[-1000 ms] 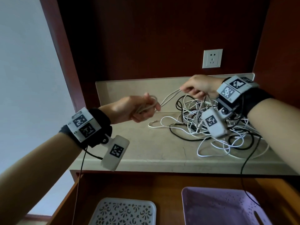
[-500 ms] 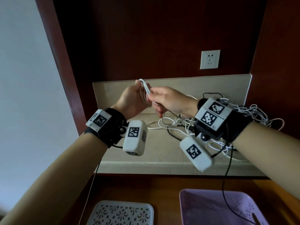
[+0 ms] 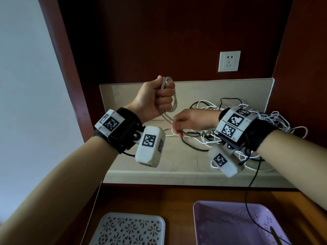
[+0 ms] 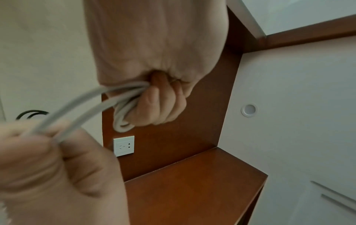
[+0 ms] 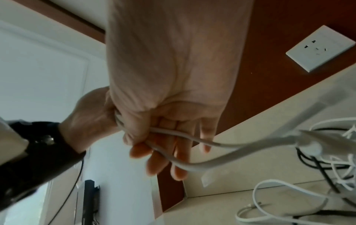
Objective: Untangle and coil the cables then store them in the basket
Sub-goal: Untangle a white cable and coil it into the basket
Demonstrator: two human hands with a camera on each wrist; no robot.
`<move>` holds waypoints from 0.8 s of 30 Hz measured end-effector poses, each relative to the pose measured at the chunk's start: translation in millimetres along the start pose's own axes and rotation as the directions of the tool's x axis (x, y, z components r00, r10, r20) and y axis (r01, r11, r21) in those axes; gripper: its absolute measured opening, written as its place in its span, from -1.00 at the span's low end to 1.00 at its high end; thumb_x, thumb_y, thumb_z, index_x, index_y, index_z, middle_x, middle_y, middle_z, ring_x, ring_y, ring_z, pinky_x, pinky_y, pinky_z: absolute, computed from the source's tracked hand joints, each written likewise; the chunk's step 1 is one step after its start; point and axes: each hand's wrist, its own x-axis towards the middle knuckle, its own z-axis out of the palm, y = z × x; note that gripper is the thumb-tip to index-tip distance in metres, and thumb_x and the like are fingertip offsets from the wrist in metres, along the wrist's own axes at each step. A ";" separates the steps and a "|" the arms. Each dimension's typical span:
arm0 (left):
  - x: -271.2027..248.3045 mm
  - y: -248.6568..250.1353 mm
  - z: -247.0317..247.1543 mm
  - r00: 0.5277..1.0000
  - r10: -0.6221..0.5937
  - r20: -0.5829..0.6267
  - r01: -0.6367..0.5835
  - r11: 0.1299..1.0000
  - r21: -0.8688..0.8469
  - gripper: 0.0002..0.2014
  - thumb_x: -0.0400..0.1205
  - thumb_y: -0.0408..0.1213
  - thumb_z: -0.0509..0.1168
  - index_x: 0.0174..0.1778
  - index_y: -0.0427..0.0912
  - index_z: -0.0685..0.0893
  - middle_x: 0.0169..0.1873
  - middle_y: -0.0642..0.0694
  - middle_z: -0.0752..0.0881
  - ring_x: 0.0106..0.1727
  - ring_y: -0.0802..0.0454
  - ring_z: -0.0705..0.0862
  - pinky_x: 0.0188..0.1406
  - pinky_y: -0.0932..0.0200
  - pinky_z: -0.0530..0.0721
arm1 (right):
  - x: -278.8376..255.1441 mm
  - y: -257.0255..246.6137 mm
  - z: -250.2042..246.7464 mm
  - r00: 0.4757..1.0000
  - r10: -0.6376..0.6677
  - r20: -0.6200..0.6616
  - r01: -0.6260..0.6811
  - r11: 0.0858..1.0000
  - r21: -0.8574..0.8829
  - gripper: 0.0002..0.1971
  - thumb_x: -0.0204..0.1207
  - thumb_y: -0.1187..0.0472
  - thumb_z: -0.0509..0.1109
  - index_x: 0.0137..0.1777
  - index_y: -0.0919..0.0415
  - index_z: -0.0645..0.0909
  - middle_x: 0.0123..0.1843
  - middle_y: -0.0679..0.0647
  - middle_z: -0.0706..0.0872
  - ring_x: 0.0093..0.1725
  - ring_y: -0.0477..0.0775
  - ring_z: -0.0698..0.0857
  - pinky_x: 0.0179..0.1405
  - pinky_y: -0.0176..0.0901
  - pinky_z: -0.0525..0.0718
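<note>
My left hand (image 3: 155,98) is raised in a fist above the counter and grips several loops of a grey cable (image 3: 174,103). In the left wrist view the loops (image 4: 123,109) bulge out of the fist (image 4: 159,103). My right hand (image 3: 187,121) is just below and to the right and pinches the same cable's loose strands. In the right wrist view two grey strands (image 5: 192,161) run out of its fingers (image 5: 154,152) toward the pile. A tangle of white and black cables (image 3: 247,124) lies on the counter behind my right wrist. The purple basket (image 3: 228,225) sits low at the right.
A white perforated basket (image 3: 129,228) sits left of the purple one on the wooden surface. The beige counter (image 3: 177,167) has a raised back edge. A white wall socket (image 3: 229,61) is on the dark wood panel above. A black wire (image 3: 251,183) hangs over the counter's front edge.
My left hand rose and turned into an upright fist with more loops in it. My right hand dropped from beside it to below, drawing the cable down toward the pile.
</note>
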 end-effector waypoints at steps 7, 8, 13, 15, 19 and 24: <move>-9.0 2.8 -2.8 0.990 -0.142 -0.020 0.140 0.922 0.361 -0.57 0.76 -0.01 -0.20 -0.41 -0.07 0.25 -0.75 0.14 0.22 -0.58 0.13 -0.07 -0.68 0.32 -0.05 | -4.5 12.8 -12.8 0.986 0.155 -0.053 -0.164 0.941 -0.296 -0.69 0.72 0.11 0.05 -0.27 0.10 0.41 -0.38 -0.04 0.49 -0.41 -0.09 0.44 -0.40 -0.27 0.39; -9.4 1.6 -3.3 0.983 -0.181 -0.020 0.173 0.894 0.413 -0.57 0.76 -0.01 -0.20 -0.41 -0.07 0.25 -0.74 0.14 0.21 -0.59 0.13 -0.07 -0.67 0.31 -0.05 | -4.2 11.7 -14.7 0.984 0.165 -0.075 -0.179 0.944 -0.275 -0.71 0.72 0.13 0.05 -0.25 0.11 0.41 -0.41 -0.03 0.51 -0.41 -0.07 0.46 -0.37 -0.23 0.40; -7.8 -10.0 -5.5 0.938 -0.346 -0.024 0.285 0.729 0.622 -0.56 0.77 -0.03 -0.22 -0.38 -0.12 0.27 -0.73 0.14 0.20 -0.73 0.26 0.04 -0.68 0.31 -0.07 | -3.3 6.6 -24.6 0.991 0.114 -0.077 -0.107 0.991 0.083 -0.72 0.69 0.34 0.03 -0.21 0.17 0.47 -0.46 0.00 0.38 -0.62 -0.15 0.39 -0.50 -0.25 0.56; -6.7 -12.5 -7.2 0.934 -0.356 -0.038 0.288 0.683 0.671 -0.57 0.77 -0.03 -0.22 -0.36 -0.12 0.29 -0.71 0.15 0.19 -0.74 0.28 0.09 -0.68 0.31 -0.06 | -4.9 5.0 -25.7 0.988 0.116 -0.104 -0.097 0.981 0.167 -0.72 0.67 0.38 0.03 -0.18 0.17 0.51 -0.45 0.01 0.37 -0.60 -0.10 0.37 -0.54 -0.24 0.53; -3.7 -13.9 -8.9 0.950 -0.297 -0.091 0.282 0.700 0.657 -0.56 0.78 -0.02 -0.18 -0.40 -0.11 0.26 -0.71 0.13 0.20 -0.73 0.26 0.10 -0.68 0.31 -0.03 | -1.4 2.2 -22.5 0.967 0.150 -0.203 -0.040 0.885 0.464 -0.66 0.63 0.50 0.00 0.13 0.14 0.52 -0.39 0.04 0.41 -0.56 -0.12 0.33 -0.55 -0.31 0.50; -3.3 -8.1 -15.6 0.976 -0.190 -0.102 0.215 0.846 0.487 -0.54 0.75 -0.10 -0.17 -0.49 -0.09 0.24 -0.75 0.13 0.18 -0.75 0.24 0.05 -0.70 0.34 -0.06 | -3.3 -4.4 -21.5 0.974 0.144 -0.176 -0.012 0.807 0.591 -0.61 0.62 0.50 0.00 0.09 0.08 0.57 -0.40 0.01 0.39 -0.55 -0.13 0.36 -0.49 -0.30 0.47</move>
